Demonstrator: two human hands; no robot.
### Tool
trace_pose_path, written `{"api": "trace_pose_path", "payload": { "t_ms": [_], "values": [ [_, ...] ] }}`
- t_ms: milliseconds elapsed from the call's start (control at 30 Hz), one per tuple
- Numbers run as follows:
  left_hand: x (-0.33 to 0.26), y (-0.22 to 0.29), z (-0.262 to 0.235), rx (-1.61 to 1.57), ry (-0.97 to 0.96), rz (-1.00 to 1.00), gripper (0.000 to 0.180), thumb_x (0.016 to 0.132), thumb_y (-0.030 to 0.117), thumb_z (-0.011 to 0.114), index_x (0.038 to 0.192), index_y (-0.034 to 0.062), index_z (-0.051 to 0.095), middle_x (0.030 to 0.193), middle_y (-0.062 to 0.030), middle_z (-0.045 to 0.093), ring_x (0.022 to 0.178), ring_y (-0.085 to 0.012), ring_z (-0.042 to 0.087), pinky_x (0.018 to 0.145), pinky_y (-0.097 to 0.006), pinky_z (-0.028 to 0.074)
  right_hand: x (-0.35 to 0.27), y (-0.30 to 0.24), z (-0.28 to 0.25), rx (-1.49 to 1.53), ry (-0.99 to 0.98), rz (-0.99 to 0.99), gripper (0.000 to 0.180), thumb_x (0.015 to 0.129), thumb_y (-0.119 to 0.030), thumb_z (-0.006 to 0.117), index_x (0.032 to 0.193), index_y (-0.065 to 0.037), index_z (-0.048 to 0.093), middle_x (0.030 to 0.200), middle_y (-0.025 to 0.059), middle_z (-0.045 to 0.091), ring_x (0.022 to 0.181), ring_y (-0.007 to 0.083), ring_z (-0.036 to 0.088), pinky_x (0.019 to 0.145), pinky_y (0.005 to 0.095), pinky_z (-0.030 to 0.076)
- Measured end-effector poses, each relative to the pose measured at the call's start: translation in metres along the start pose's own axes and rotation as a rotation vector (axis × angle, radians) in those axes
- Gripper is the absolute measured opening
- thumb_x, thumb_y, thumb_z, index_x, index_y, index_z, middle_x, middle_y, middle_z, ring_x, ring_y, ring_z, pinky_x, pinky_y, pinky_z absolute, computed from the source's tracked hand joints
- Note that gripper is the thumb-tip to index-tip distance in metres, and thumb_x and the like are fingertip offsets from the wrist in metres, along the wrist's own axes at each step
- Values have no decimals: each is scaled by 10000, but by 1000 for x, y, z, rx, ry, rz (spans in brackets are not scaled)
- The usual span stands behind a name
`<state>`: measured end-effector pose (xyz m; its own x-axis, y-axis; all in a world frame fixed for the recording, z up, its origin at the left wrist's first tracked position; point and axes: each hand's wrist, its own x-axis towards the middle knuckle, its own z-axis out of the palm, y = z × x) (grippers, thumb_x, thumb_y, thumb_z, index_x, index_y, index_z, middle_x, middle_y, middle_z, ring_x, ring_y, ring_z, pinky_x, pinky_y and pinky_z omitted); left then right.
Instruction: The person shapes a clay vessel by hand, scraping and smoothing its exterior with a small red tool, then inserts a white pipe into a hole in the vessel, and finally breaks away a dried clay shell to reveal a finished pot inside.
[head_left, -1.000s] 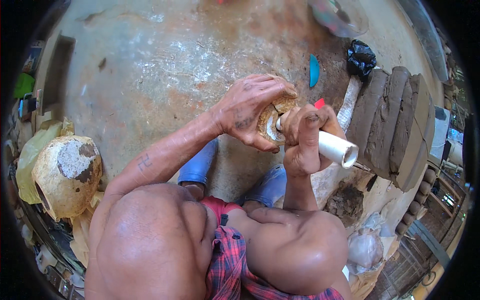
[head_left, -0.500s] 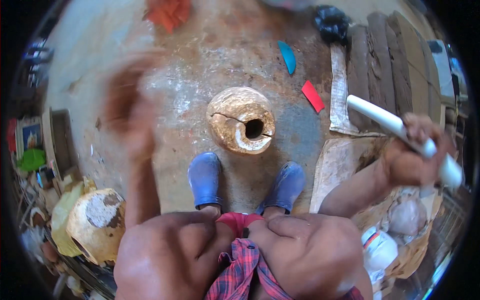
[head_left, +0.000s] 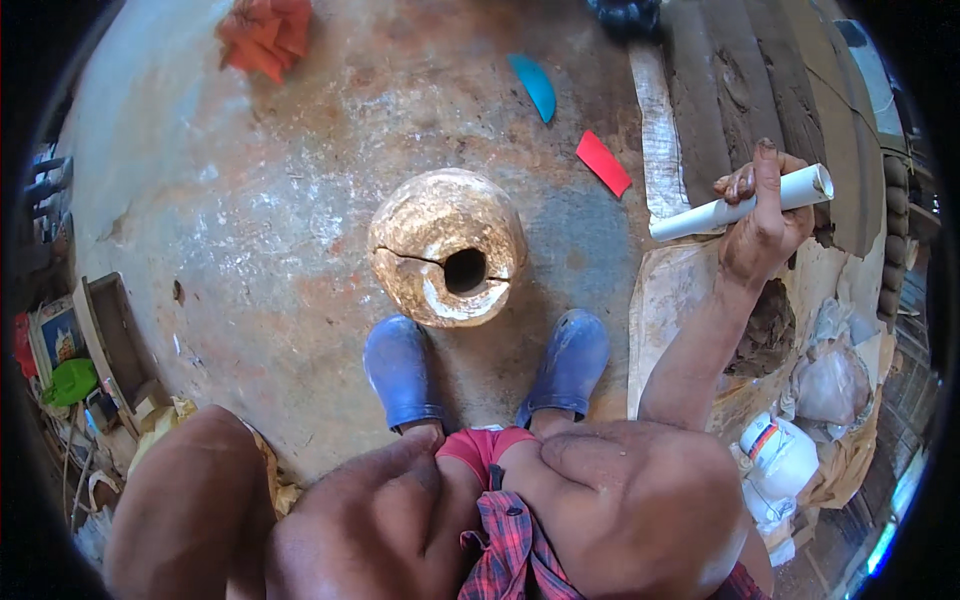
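My right hand (head_left: 765, 215) is wrapped round a white plastic pipe (head_left: 700, 215), its thumb pointing up along one side. The pipe slants beside long grey-brown clay slabs (head_left: 740, 90). My left hand is out of view; only the bent left arm (head_left: 190, 500) shows at the lower left. Between and just beyond my blue clogs (head_left: 400, 365) stands a rounded, stained mould (head_left: 440, 205) with a dark round hole and a crack or seam across it. Neither hand touches it. A red flat scraper (head_left: 603, 163) and a blue-green half-moon scraper (head_left: 533, 88) lie on the floor beyond.
An orange-red cloth (head_left: 265, 38) lies at the far left, and a black plastic bag (head_left: 625, 15) at the far edge. A white container (head_left: 783, 458) and a clear bag (head_left: 832, 382) sit at the right. A wooden frame (head_left: 108, 335) and a green item (head_left: 72, 382) are at the left.
My left hand, raised and blurred before, has dropped out of view as the arm bent back. The right hand has turned the pipe, which now slants the other way. The whole view has shifted.
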<state>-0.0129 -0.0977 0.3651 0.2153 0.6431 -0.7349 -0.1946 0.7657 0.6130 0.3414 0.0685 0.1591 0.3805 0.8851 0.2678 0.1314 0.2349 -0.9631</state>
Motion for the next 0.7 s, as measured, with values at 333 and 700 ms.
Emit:
{"api": "trace_pose_path", "payload": {
  "t_ms": [333,700],
  "values": [
    [1,19,-6,546,-148,-17,482,1131,305,504,1459,-48,500,1487,-197,563,1367,-206,557,1153,-339,460,7,3,-2,-18,4,-10,238,983,-184,781,921,-34,607,682,35,569,591,112,547,630,350,560],
    [158,-33,-102,544,646,1036,265,1004,27,654,1266,-10,644,1210,-101,698,1046,-184,681,919,-314,567,117,131,46,-1086,-300,-1,539,977,-485,668,1235,-20,579,1140,330,704,1078,498,681,941,560,521]
  ]
}}
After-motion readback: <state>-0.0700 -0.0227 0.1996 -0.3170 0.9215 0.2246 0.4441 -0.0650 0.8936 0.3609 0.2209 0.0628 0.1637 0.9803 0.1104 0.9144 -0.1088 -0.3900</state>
